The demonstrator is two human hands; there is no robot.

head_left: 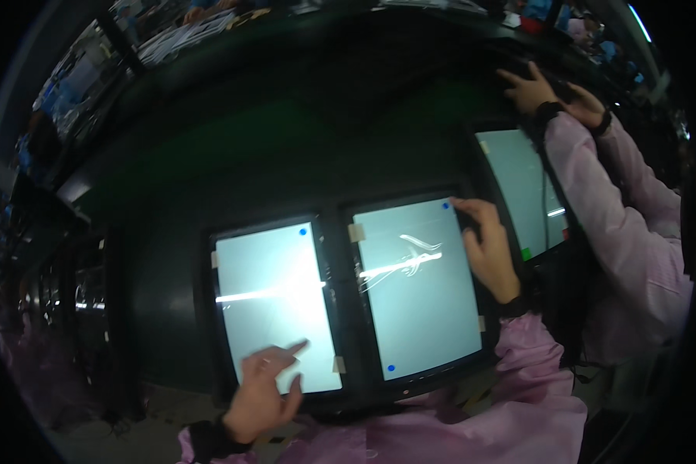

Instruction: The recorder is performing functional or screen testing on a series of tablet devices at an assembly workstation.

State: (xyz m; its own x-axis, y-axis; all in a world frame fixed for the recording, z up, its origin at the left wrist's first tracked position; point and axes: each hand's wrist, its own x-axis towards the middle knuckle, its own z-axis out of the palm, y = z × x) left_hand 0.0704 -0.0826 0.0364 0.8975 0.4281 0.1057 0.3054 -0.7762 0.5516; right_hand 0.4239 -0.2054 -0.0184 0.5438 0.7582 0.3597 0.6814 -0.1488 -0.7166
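Observation:
Two lit white screens in black frames lie side by side before me. My left hand [263, 394] is over the lower part of the left screen [267, 309], index finger stretched out and thumb apart. Whether that fingertip touches the glass I cannot tell. A blue dot [303, 232] shows in this screen's upper right corner. At the upper right corner of the right screen [425, 317], my right hand [489, 251] reaches with its index finger beside a blue dot [445, 206]. Its fingers are apart and hold nothing. Another blue dot [391, 368] marks the lower left corner.
A third lit screen [518, 185] lies farther right, partly behind a co-worker's pink sleeve [595, 185]. That co-worker's hands [533, 93] are beyond it. Tan tape tabs [356, 232] stick to the screen edges. Dark panels [93, 301] stand at the left.

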